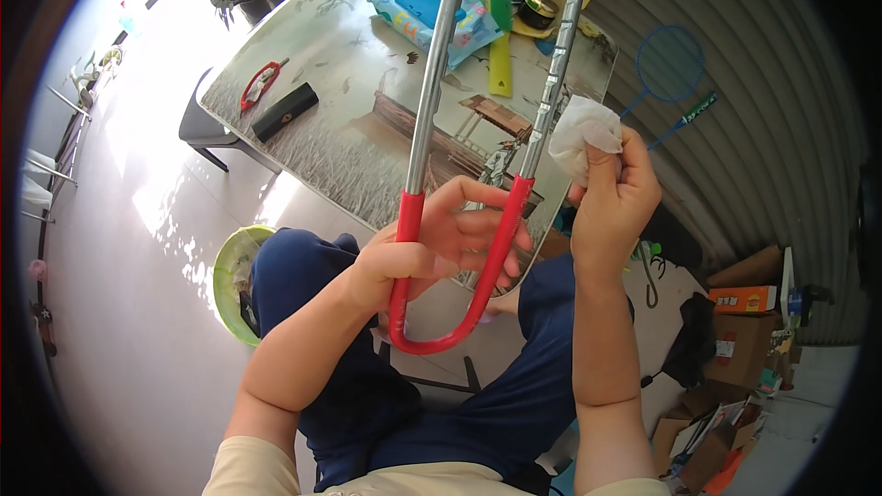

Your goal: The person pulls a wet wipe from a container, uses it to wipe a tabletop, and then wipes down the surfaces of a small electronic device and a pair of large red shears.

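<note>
A U-shaped metal bar with a red rubber-like sleeve (451,344) rises upright before me, its two steel arms running up past the table. My left hand (427,248) holds it, the thumb over the left side of the red part and the fingers reaching behind toward the right side. Notches line the right steel arm. My right hand (613,200) pinches a crumpled white wipe (586,134) between thumb and fingers, just right of that notched arm. The bar's upper end is cut off by the picture's edge.
On the table (331,151) lie a wet-wipes pack (413,10), a black case (284,112), a red-handled item (260,86) and a yellow-green handle (501,69). A green bin (226,282) stands left of my knees. Badminton rackets (670,63) and cardboard boxes (741,348) are at right.
</note>
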`<state>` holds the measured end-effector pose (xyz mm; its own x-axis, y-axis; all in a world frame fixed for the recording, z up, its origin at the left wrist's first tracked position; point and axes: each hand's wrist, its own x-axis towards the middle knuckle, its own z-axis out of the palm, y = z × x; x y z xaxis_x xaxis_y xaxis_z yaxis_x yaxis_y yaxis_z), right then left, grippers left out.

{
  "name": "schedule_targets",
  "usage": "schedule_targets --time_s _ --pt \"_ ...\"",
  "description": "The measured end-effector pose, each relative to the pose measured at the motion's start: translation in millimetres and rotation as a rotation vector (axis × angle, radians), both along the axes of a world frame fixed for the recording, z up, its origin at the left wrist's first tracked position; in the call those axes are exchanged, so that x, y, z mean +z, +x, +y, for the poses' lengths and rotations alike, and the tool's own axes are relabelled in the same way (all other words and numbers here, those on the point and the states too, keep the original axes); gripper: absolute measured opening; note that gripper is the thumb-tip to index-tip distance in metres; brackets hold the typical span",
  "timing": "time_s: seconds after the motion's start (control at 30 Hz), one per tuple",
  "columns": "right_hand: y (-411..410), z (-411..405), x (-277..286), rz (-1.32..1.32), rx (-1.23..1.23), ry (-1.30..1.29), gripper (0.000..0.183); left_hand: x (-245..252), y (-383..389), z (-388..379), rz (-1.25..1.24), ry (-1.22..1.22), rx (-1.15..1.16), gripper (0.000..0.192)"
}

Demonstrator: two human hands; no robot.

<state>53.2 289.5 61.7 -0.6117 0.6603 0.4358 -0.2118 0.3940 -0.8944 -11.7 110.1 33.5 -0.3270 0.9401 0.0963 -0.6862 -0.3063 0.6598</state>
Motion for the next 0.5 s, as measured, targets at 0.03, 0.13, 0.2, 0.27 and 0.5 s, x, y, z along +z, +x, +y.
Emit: schedule_targets --time_s 0.03,0.13,0.2,0.27,0.5 --pt "-1.4 5.7 0.9 -0.010 0.026 -0.095 0.018 -0.5 -0.4 -0.7 -0.014 0.019 -0.020 0.077" --pt "-7.9 16.1 3.7 0.034 0.037 -0.286 0.025 1.8 -0.7 -2.1 -0.060 0.059 -0.058 0.076" --pt "-1.5 12.6 5.1 0.015 0.135 -0.328 0.029 3.4 -1.3 -3.3 -0.092 0.077 -0.074 0.075" --pt "3.3 1.4 10.4 -0.005 0.237 -0.373 0.034 3.6 -2.3 -4.9 -0.095 0.053 -0.062 0.075" --pt "4.7 -35.8 2.3 -0.038 0.330 -0.122 0.034 -2.1 1.1 -0.5 0.038 -0.035 0.036 0.077"
